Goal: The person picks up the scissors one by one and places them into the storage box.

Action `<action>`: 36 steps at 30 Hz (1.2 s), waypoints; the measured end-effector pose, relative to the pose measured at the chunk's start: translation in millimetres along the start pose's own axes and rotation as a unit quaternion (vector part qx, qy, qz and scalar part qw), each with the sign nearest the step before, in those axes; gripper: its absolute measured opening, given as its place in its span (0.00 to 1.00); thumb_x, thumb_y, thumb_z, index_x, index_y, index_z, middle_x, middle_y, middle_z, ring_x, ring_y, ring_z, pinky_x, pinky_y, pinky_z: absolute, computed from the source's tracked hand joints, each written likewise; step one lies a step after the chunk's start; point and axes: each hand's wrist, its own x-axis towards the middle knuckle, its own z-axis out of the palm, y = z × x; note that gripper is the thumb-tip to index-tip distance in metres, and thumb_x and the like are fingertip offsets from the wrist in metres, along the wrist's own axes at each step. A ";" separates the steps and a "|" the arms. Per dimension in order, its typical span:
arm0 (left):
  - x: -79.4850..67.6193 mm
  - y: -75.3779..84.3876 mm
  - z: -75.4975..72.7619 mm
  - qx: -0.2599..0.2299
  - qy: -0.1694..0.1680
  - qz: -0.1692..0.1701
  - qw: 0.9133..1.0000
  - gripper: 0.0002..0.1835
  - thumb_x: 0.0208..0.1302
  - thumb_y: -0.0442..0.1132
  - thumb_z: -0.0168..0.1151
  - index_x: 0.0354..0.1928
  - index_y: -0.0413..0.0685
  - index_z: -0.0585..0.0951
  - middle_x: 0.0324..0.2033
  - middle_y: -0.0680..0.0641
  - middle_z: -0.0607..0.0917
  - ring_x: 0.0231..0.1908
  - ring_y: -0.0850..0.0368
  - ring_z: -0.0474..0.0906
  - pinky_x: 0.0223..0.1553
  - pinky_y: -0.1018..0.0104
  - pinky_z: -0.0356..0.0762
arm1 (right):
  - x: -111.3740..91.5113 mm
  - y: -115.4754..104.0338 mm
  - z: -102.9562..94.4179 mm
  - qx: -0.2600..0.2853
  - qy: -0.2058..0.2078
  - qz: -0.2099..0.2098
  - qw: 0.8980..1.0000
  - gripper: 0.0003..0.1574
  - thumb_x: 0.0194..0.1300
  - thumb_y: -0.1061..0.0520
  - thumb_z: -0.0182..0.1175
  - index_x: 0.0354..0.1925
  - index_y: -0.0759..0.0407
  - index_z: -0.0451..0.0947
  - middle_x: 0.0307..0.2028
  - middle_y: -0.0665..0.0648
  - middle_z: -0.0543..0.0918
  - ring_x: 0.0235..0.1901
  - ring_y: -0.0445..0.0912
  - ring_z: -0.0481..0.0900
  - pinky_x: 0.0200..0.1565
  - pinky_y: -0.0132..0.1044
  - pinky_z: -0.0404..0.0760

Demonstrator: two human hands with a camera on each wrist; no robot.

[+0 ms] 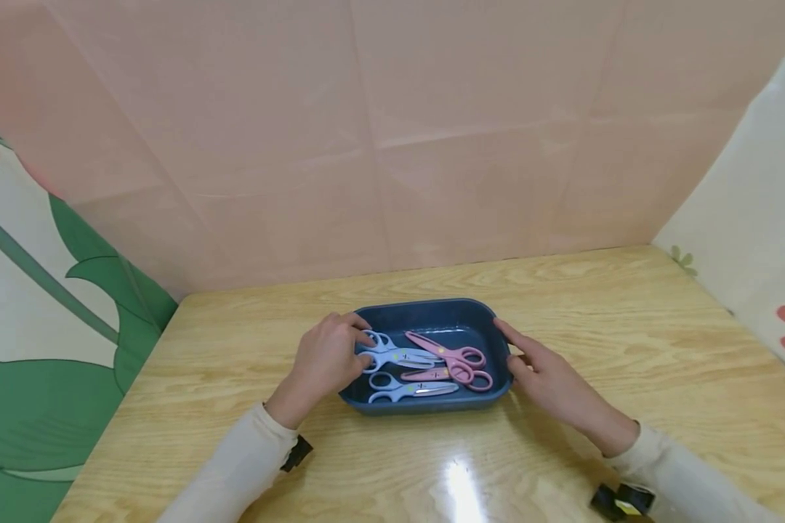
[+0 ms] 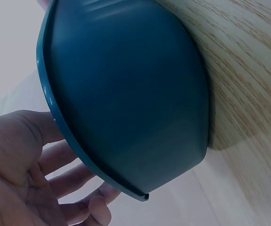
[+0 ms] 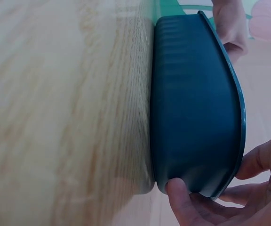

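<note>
A dark blue tray [image 1: 425,408] stands on the table with several pairs of child-size scissors lying inside. My left hand [image 1: 327,359] reaches over its left end and pinches the handles of the upper light blue scissors [image 1: 402,356] between thumb and fingers. In the left wrist view the tray's rim hides the fingertips partly. Below lies another pair of light blue scissors [image 1: 412,390]; pink scissors [image 1: 448,350] cross a second pink pair [image 1: 425,374] on the right. My right hand [image 1: 549,378] holds the tray's right end, its fingers at the rim and outer wall.
The wood-grain table [image 1: 255,334] extends around the tray. A pink sheet [image 1: 366,145] hangs behind it, with a green leaf print [image 1: 26,392] at the left and a white flowered panel [image 1: 759,218] at the right. Black wrist cameras sit under both sleeves.
</note>
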 end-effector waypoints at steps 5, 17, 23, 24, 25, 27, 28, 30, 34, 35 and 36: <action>0.0 1.4 1.5 0.002 0.004 -0.006 1.000 0.08 0.53 0.47 0.77 0.36 0.58 0.92 0.47 0.54 0.88 0.46 0.53 0.80 0.41 0.60 0.84 | -0.1 0.3 -0.1 0.001 -0.001 -0.002 1.000 0.38 0.77 0.57 0.44 0.79 0.43 0.47 0.63 0.68 0.67 0.18 0.44 0.67 0.21 0.35 0.70; -0.3 2.7 4.8 0.007 0.008 0.011 1.000 0.08 0.51 0.46 0.78 0.34 0.57 0.92 0.44 0.52 0.90 0.45 0.52 0.82 0.47 0.57 0.83 | -1.5 -2.3 -0.2 0.000 -0.002 0.005 1.000 0.38 0.77 0.57 0.44 0.79 0.43 0.47 0.63 0.67 0.67 0.19 0.44 0.67 0.22 0.35 0.70; -1.0 2.9 5.8 -0.002 0.003 0.011 1.000 0.08 0.51 0.45 0.78 0.34 0.55 0.92 0.45 0.51 0.90 0.47 0.50 0.82 0.51 0.53 0.81 | -1.5 -2.9 0.2 -0.002 -0.004 0.000 1.000 0.38 0.77 0.56 0.44 0.79 0.44 0.47 0.63 0.67 0.67 0.19 0.45 0.67 0.23 0.35 0.70; -1.1 2.8 6.3 -0.003 0.004 0.013 1.000 0.08 0.51 0.45 0.77 0.34 0.55 0.92 0.45 0.51 0.90 0.47 0.50 0.82 0.50 0.53 0.81 | -1.4 -2.7 0.2 -0.004 -0.003 -0.001 1.000 0.38 0.77 0.56 0.44 0.79 0.44 0.47 0.63 0.67 0.67 0.19 0.45 0.67 0.23 0.35 0.70; -1.2 2.8 6.7 -0.005 0.005 0.014 1.000 0.07 0.51 0.45 0.77 0.34 0.56 0.92 0.45 0.50 0.90 0.47 0.50 0.82 0.49 0.53 0.81 | -1.2 -2.5 0.3 -0.005 -0.003 0.000 1.000 0.38 0.77 0.56 0.44 0.79 0.44 0.47 0.63 0.67 0.67 0.19 0.45 0.67 0.23 0.35 0.70; -1.6 2.7 7.8 -0.008 0.008 0.018 1.000 0.07 0.51 0.44 0.77 0.33 0.56 0.92 0.45 0.50 0.90 0.47 0.50 0.82 0.48 0.53 0.81 | -0.8 -2.1 0.3 -0.007 -0.002 -0.001 1.000 0.38 0.77 0.56 0.44 0.79 0.44 0.47 0.64 0.67 0.68 0.19 0.45 0.67 0.22 0.35 0.70; -1.8 2.6 8.4 -0.009 0.010 0.020 1.000 0.07 0.51 0.44 0.77 0.33 0.56 0.92 0.45 0.50 0.90 0.47 0.50 0.82 0.48 0.53 0.81 | -0.6 -1.8 0.3 -0.007 -0.002 -0.002 1.000 0.38 0.77 0.56 0.44 0.79 0.44 0.47 0.63 0.67 0.68 0.19 0.45 0.67 0.22 0.35 0.70; -2.0 2.4 9.9 -0.009 0.013 0.024 1.000 0.06 0.51 0.44 0.77 0.32 0.56 0.92 0.44 0.50 0.90 0.46 0.50 0.83 0.46 0.53 0.81 | -0.3 -1.5 0.2 -0.006 -0.002 -0.003 1.000 0.38 0.77 0.57 0.43 0.79 0.44 0.47 0.63 0.67 0.68 0.19 0.45 0.67 0.22 0.35 0.70; -1.8 3.1 11.7 -0.005 0.014 0.030 0.999 0.06 0.50 0.45 0.77 0.32 0.56 0.92 0.42 0.51 0.90 0.45 0.50 0.83 0.44 0.55 0.80 | -0.4 -1.0 0.5 -0.006 -0.001 -0.004 1.000 0.38 0.77 0.57 0.44 0.79 0.44 0.48 0.63 0.67 0.68 0.18 0.45 0.67 0.22 0.35 0.70; -1.6 3.2 12.2 -0.004 0.014 0.032 0.999 0.06 0.50 0.46 0.77 0.31 0.57 0.92 0.42 0.51 0.91 0.44 0.50 0.83 0.43 0.56 0.80 | -0.6 -1.0 0.7 -0.007 -0.001 -0.004 1.000 0.38 0.77 0.57 0.43 0.79 0.45 0.48 0.63 0.67 0.68 0.18 0.45 0.67 0.22 0.35 0.70; -1.4 3.5 12.5 -0.003 0.014 0.036 0.999 0.06 0.50 0.46 0.77 0.31 0.57 0.92 0.41 0.51 0.91 0.44 0.50 0.83 0.42 0.57 0.80 | -0.9 -1.1 0.8 -0.007 -0.002 -0.004 1.000 0.38 0.77 0.57 0.43 0.79 0.45 0.48 0.63 0.67 0.68 0.18 0.44 0.67 0.22 0.35 0.70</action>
